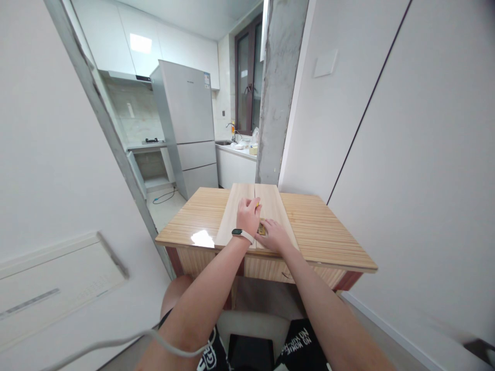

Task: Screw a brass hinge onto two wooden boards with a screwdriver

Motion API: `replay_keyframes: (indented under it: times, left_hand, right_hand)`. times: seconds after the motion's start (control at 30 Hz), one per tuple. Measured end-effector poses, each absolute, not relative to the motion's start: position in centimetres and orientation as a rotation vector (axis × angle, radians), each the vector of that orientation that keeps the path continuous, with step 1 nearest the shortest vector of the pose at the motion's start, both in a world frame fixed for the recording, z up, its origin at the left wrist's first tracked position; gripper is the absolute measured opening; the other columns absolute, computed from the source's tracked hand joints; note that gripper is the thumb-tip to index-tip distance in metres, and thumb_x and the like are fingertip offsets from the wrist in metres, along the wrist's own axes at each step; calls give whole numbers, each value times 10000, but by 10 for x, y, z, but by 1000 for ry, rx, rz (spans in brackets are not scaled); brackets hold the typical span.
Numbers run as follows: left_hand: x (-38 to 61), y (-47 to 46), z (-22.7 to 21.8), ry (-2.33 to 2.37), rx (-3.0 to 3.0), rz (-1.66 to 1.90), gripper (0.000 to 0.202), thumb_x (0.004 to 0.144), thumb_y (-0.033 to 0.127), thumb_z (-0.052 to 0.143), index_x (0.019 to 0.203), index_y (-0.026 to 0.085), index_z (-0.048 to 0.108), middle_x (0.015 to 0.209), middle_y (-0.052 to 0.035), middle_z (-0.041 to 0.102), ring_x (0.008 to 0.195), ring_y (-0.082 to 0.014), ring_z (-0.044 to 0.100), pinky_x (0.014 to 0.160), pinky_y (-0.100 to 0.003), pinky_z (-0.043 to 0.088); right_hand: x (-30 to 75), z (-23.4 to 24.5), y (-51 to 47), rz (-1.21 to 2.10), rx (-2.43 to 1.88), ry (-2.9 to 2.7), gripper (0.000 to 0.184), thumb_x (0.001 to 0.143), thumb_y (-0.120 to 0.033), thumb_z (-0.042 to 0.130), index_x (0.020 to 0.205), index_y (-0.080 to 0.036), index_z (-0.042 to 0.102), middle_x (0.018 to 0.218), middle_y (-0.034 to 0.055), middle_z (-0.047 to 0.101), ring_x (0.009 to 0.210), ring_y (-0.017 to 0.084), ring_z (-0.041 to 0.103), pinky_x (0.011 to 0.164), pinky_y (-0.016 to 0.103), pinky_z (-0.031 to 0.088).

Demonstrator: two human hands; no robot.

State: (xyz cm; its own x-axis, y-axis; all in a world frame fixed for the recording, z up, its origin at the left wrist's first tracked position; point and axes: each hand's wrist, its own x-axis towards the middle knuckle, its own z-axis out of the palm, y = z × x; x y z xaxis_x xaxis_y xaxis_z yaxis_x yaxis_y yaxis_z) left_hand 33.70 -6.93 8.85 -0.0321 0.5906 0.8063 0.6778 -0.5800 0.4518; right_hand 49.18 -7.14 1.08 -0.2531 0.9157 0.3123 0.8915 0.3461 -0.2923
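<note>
Two pale wooden boards [236, 216] lie side by side on a wood-grain table [193, 211], with a thin dark seam between them. My left hand [248, 212], with a wristband [243, 234] on its wrist, is closed over the seam. From its fingers peeks the end of a small yellow thing [257, 204], too small to name. My right hand [275, 235] lies lower on the right board, its fingers and thumb around a small yellow and dark patterned piece [262, 228]. The hand partly covers that piece, and its kind is unclear.
The table has a drawer with a handle [286, 275] at its near side. A white cable [127, 337] crosses my left forearm. Beyond the table stand a grey fridge [193, 113] and a counter with a sink [224, 142]. A white wall [386, 154] rises at the right.
</note>
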Motion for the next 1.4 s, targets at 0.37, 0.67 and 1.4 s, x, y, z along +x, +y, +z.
replay_keyframes:
  times: [0.37,0.67,1.4]
  left_hand:
    - [325,-63,95,-1351,-2270,-1843,244,931,153,684,1154,249,710,1005,-46,609,909,-187,644,888,-341,566]
    - [311,-55,97,-1268,-2404,-1958,225,939,129,659,1137,226,699,1058,-42,626,904,-141,676,842,-284,605]
    - [317,-65,83,-1212,-2484,-1786,510,981,190,603,1457,251,431,1157,-73,683,1028,-220,688,964,-411,563]
  right_hand:
    - [492,10,-71,37,-1578,-2193,713,899,-703,574,1438,-237,583,1481,120,575,1402,306,461,1197,444,298]
    - [493,9,-70,78,-1581,-2190,743,895,-720,564,1456,-234,569,1511,122,546,1419,313,439,1204,456,282]
    - [484,142,-74,188,-1194,-2213,244,1007,-274,543,1228,-228,636,1127,58,744,864,161,685,843,288,498]
